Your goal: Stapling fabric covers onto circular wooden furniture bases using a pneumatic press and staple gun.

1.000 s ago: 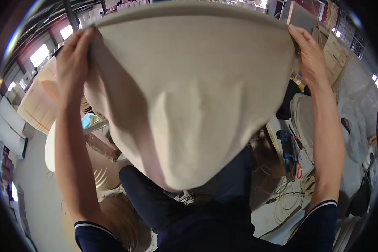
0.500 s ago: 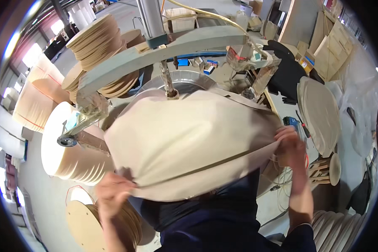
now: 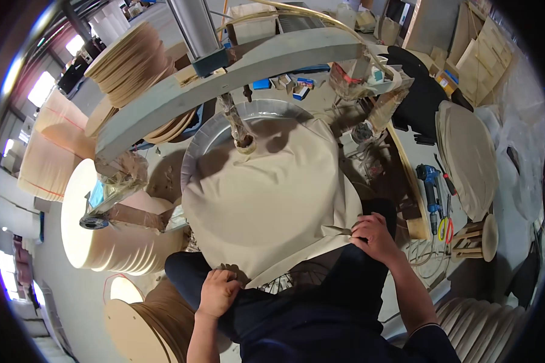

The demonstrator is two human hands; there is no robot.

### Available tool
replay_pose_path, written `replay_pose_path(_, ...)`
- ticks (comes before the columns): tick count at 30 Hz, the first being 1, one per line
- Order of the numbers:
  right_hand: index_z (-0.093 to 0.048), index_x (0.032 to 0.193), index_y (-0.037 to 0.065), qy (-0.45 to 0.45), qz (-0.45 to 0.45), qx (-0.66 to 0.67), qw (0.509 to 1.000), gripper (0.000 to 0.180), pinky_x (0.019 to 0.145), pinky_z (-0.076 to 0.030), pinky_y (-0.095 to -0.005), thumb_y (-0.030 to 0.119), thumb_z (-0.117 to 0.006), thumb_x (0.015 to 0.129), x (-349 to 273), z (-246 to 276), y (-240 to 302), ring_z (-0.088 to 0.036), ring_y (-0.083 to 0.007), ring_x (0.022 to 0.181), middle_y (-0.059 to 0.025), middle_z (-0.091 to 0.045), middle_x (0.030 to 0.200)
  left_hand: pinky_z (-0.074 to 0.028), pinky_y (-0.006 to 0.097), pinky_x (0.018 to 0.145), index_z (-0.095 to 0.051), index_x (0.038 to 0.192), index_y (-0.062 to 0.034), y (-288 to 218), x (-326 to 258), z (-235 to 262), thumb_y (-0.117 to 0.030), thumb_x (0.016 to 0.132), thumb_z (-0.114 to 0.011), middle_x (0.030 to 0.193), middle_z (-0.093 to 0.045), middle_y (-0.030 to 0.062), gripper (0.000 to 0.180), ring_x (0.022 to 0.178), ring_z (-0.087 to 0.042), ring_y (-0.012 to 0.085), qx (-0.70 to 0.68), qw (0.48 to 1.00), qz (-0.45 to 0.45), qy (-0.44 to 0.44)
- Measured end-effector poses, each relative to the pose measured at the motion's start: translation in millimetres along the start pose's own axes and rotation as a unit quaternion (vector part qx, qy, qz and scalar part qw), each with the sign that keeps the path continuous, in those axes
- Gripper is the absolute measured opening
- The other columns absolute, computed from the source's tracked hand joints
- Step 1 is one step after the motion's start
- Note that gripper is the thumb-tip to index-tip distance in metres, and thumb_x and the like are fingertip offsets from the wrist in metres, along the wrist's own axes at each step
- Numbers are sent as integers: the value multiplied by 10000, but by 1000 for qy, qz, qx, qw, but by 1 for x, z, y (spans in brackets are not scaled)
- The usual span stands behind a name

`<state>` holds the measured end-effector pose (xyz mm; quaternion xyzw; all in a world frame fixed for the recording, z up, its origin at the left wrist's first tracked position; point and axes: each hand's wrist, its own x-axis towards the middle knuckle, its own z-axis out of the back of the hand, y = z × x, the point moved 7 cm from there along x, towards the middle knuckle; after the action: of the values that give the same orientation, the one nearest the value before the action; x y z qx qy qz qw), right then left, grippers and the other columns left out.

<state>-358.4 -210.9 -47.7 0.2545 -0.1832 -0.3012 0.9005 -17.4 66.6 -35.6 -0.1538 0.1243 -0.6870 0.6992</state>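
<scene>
A round beige upholstery cover [image 3: 272, 209], smooth like leatherette, is draped over a round form with a grey rim [image 3: 261, 109] in front of me. Wrinkles run across its far part, and its near edge hangs over my lap. My left hand [image 3: 219, 292] is closed on the near left edge of the cover, low by my left thigh. At the near right, my right hand [image 3: 374, 238] pinches a folded bit of the same edge. Above the cover's far side, a plastic-wrapped press rod [image 3: 231, 118] points down and meets it. The form beneath is mostly hidden.
A curved grey press frame [image 3: 236, 63] with a metal cylinder [image 3: 191, 27] spans the far side. Round board stacks [image 3: 127, 63] stand left. On the right are a blue power driver [image 3: 430, 187], scissors [image 3: 446, 228], a stack of beige covers [image 3: 463, 160] and a wooden stool [image 3: 478, 239].
The cover, held up and stretched between my hands before, now lies down over the round form. Both hands have come lower and closer together, still gripping its edge.
</scene>
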Motion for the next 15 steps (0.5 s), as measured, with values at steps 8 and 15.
replay_pose_path(8,-789,885,154,128,62,-183,973,255,1150,-385,-509,407,-772,912,2,-39,-5,-667,-238,1063,-21,-730,906,-535,437,959,-794,898,-156,26,1,-62,-256,841,-718,1004,-726,61,137,1059,-685,284,124,984,46,120)
replay_pose_path(15,-744,877,77,-16,-19,-3,1000,198,986,-482,-470,260,-747,954,83,-1,-3,-691,-325,920,-99,-734,888,-548,441,989,-819,1066,-118,24,22,-80,-383,1003,-681,1071,-767,87,305,1096,-711,327,33,963,51,261)
